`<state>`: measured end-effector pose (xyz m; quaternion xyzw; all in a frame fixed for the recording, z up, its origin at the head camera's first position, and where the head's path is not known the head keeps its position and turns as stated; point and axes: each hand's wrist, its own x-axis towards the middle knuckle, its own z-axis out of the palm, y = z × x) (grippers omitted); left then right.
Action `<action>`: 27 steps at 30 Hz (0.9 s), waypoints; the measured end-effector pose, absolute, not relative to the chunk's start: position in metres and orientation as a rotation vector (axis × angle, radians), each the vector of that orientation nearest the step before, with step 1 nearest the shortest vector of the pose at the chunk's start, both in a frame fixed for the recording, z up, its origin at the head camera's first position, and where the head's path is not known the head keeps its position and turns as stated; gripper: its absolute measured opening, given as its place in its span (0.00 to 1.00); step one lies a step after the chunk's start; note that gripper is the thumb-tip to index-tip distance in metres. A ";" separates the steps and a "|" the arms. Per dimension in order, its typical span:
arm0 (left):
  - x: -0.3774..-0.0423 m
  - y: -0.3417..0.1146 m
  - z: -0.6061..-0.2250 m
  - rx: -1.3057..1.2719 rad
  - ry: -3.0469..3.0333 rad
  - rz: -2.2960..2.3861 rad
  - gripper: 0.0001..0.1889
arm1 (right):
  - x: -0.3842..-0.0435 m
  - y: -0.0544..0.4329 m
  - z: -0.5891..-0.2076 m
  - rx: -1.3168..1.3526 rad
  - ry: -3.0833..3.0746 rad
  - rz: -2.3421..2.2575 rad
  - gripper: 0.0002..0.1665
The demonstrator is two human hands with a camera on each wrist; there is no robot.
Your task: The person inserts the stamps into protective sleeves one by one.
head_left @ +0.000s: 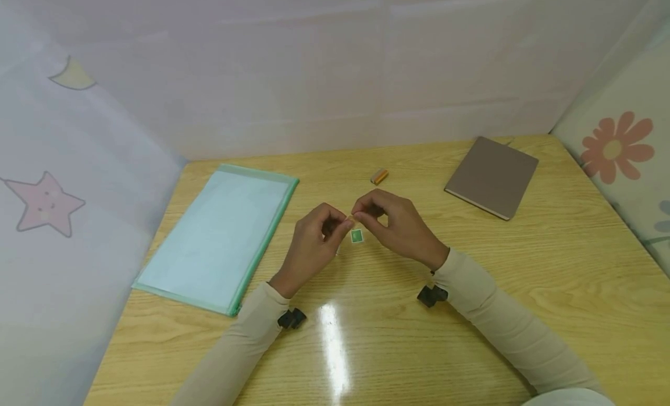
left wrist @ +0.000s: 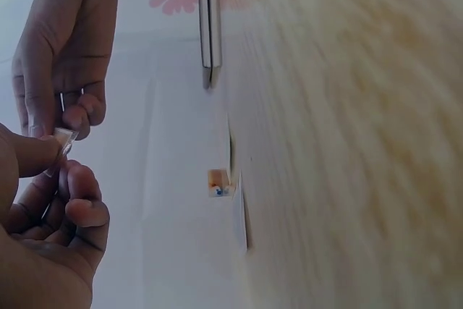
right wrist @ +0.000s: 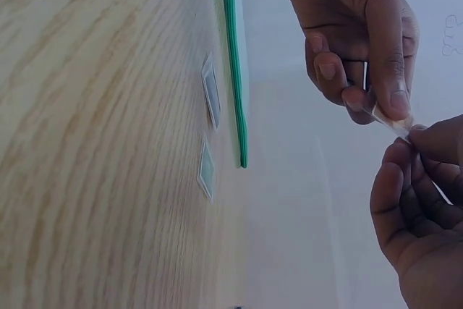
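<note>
Over the middle of the table my left hand (head_left: 313, 243) and right hand (head_left: 402, 227) meet at the fingertips. Between thumb and fingers, each pinches one side of a small clear, shiny piece (left wrist: 66, 137), tinted orange-brown; what it is I cannot tell. The right wrist view shows the clear piece (right wrist: 391, 122) stretched between both thumbs. Below the hands lies a small green stamp-like square with a white border (head_left: 357, 236). A second, darker white-edged square (right wrist: 211, 95) lies beside it, mostly hidden by my left hand in the head view.
Left of the hands lies a clear zip folder with green edging (head_left: 214, 237), holding white sheets. A brown notebook (head_left: 492, 176) lies at the back right. Beyond my hands is a small orange and brown block (head_left: 379, 176). Cloth walls (head_left: 324, 74) border the table.
</note>
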<state>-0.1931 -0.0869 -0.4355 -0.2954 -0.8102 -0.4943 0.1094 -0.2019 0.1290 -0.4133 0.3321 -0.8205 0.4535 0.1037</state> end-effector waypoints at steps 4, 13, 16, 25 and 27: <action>-0.193 -0.087 -0.436 -0.885 -2.395 -1.449 0.08 | -0.201 0.129 -0.413 0.984 -2.391 1.361 0.06; -0.192 -0.088 -0.438 -0.856 -2.384 -1.464 0.07 | -0.203 0.131 -0.414 0.975 -2.404 1.384 0.07; -0.192 -0.088 -0.438 -0.862 -2.390 -1.471 0.07 | -0.203 0.131 -0.415 0.981 -2.417 1.366 0.05; -0.193 -0.088 -0.437 -0.868 -2.416 -1.469 0.07 | -0.204 0.140 -0.404 1.008 -2.465 1.302 0.05; -0.193 -0.089 -0.437 -0.854 -2.415 -1.476 0.07 | -0.207 0.147 -0.400 0.983 -2.500 1.302 0.05</action>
